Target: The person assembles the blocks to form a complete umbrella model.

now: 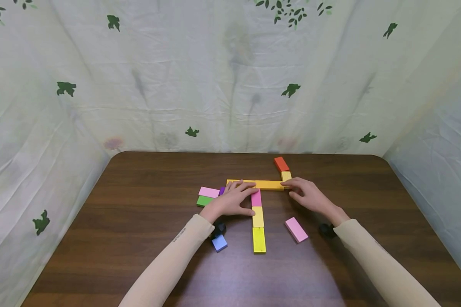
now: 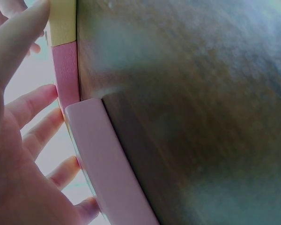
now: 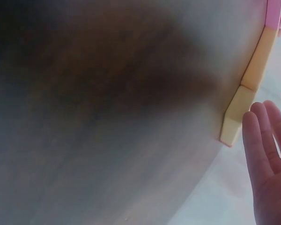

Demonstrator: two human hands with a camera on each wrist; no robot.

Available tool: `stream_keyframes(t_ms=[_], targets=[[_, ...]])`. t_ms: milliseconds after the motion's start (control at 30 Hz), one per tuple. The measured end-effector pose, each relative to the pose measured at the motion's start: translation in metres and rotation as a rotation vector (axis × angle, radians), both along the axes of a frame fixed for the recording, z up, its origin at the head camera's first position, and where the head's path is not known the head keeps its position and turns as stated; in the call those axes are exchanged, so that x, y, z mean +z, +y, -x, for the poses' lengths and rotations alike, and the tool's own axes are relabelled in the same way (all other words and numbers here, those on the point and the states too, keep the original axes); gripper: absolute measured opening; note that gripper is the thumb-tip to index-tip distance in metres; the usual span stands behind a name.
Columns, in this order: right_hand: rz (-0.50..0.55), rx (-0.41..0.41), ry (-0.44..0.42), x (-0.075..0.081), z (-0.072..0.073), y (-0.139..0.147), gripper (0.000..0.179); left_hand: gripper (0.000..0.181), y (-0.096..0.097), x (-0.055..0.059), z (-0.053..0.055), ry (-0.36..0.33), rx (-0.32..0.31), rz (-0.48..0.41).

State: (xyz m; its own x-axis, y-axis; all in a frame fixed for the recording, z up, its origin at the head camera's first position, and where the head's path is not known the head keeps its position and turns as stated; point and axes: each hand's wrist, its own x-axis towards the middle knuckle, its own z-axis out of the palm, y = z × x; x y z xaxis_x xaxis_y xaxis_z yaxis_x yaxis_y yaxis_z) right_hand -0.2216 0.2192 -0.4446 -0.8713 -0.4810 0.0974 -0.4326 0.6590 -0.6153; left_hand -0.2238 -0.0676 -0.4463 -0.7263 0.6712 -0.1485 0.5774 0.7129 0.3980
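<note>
In the head view, coloured blocks form a T on the table. Its crossbar is an orange row [image 1: 269, 185]; the stem runs toward me as a pink block [image 1: 256, 198], a light yellow block [image 1: 258, 217] and a bright yellow block [image 1: 259, 241]. Spread over the left part of the crossbar, my left hand [image 1: 234, 201] has its fingertips at the orange row and its thumb against the light yellow block. My right hand [image 1: 310, 196] reaches the crossbar's right end, its fingers extended beside a pale yellow block [image 1: 286, 175]. Beyond that lies a red block [image 1: 281, 163].
Left of the stem lie a light pink block [image 1: 209, 192], a green block [image 1: 205, 201] and a partly covered purple block [image 1: 222, 190]. A blue block [image 1: 220, 243] sits near my left wrist, and another pink block [image 1: 296, 230] right of the stem. White printed cloth [image 1: 215, 76] surrounds the table [image 1: 146, 238].
</note>
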Motion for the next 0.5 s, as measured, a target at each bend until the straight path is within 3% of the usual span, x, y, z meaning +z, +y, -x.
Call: stream_keyframes(t_ms=[233, 500], targets=[[0.013, 0.015, -0.026, 0.003, -0.009, 0.002, 0.037, 0.077, 0.0, 0.0, 0.0, 0.002, -0.002, -0.004], [0.014, 0.101, -0.025, 0.003, -0.021, 0.003, 0.035, 0.077, 0.0, 0.0, 0.001, 0.0, 0.0, 0.007]])
